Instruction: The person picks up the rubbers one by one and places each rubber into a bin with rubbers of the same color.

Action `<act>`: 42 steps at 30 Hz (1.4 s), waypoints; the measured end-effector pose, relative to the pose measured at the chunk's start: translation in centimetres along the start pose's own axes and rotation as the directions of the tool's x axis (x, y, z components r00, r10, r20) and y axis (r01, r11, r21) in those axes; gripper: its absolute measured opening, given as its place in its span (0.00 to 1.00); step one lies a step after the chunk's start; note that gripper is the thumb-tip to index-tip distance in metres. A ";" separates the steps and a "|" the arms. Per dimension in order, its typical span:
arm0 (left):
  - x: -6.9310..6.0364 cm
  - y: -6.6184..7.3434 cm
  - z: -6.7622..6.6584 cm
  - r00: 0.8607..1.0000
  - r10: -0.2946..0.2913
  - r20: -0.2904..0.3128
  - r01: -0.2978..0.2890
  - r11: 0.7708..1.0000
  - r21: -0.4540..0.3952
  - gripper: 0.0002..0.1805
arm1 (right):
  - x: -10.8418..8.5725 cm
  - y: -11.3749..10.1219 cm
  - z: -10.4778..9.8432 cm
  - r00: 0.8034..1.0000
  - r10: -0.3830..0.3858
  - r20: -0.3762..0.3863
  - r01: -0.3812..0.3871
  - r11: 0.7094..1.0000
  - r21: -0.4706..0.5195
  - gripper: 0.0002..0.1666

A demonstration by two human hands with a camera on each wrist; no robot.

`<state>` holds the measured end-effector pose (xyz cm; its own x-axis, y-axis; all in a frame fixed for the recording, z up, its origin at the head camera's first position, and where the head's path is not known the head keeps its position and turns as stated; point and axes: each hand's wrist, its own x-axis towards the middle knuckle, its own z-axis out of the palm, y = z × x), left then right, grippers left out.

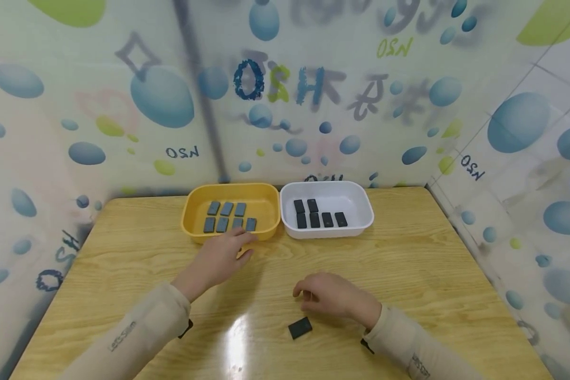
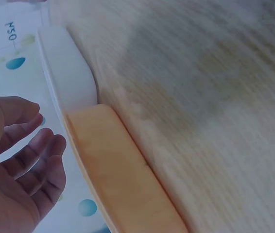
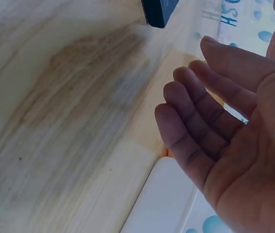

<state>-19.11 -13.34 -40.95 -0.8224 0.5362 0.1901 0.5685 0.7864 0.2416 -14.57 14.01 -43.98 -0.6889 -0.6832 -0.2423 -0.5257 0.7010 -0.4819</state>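
My left hand (image 1: 218, 256) hovers at the front rim of the yellow plastic bin (image 1: 263, 195), fingers loosely bent and holding nothing. Several small grey rectangular blocks (image 1: 222, 225) lie in two rows inside that bin; the hand partly covers the nearer row. Over the middle of the table is my right hand (image 1: 334, 296), its fingers relaxed and nothing in its grasp, as the right wrist view also shows. Just in front of it, a single small black rectangular block (image 1: 300, 328) lies on the wood. Several similar black blocks (image 1: 315, 220) sit in the white plastic bin (image 1: 349, 200).
Both bins stand side by side at the back of the wooden table (image 1: 408, 253). A patterned curtain (image 1: 290, 121) with blue and green drops hangs right behind them and along both sides.
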 end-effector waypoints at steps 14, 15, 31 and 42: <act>-2.0 -0.1 1.9 0.999 -0.044 0.031 0.046 0.995 -0.089 0.10 | -0.6 -0.6 1.6 0.986 -0.158 0.056 0.161 0.985 -0.054 0.19; -2.0 -0.1 2.0 0.998 -0.046 0.032 0.048 0.995 -0.089 0.10 | -0.6 -0.8 1.7 0.984 -0.165 0.063 0.169 0.984 -0.062 0.21; -2.6 -0.1 2.9 0.994 -0.075 0.084 0.084 0.991 -0.108 0.10 | -0.7 -1.3 2.8 0.956 -0.286 0.068 0.293 0.940 -0.175 0.23; -3.0 0.0 3.4 0.997 -0.042 0.059 0.049 0.992 -0.115 0.08 | -0.6 -1.4 2.9 0.964 -0.243 0.104 0.259 0.949 -0.181 0.21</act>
<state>-16.72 -13.90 -44.75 -0.8455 0.5196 0.1232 0.5261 0.7712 0.3585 -11.96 12.84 -45.62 -0.4846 -0.8507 -0.2036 -0.7674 0.5252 -0.3677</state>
